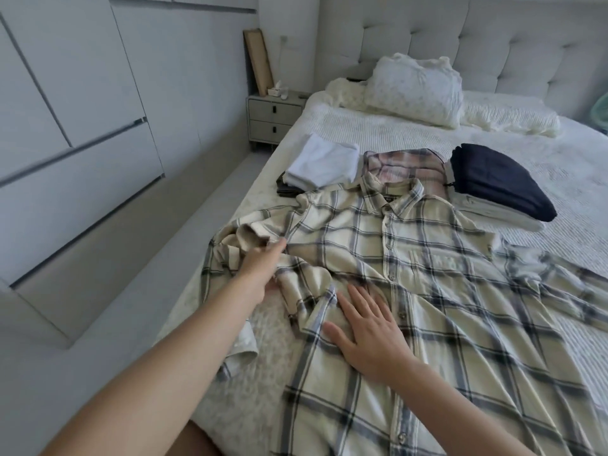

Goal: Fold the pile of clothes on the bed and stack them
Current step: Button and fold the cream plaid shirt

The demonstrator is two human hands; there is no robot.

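White quilted bed (378,126) fills the frame. Cream-and-navy plaid button shirt (427,291) spread flat at centre for folding. Folded stacks at upper centre, out of the way. Right hand (371,337) flat, pinning the shirt; left hand (260,268) grips the bunched sleeve (250,238), likely straightening it.

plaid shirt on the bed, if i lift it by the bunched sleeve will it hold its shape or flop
The plaid shirt will probably flop: its sleeve already crumples where the left hand grips it. It looks light and thin, wrinkling beside the flat right hand. It likely drags rather than slides on the textured bedspread.
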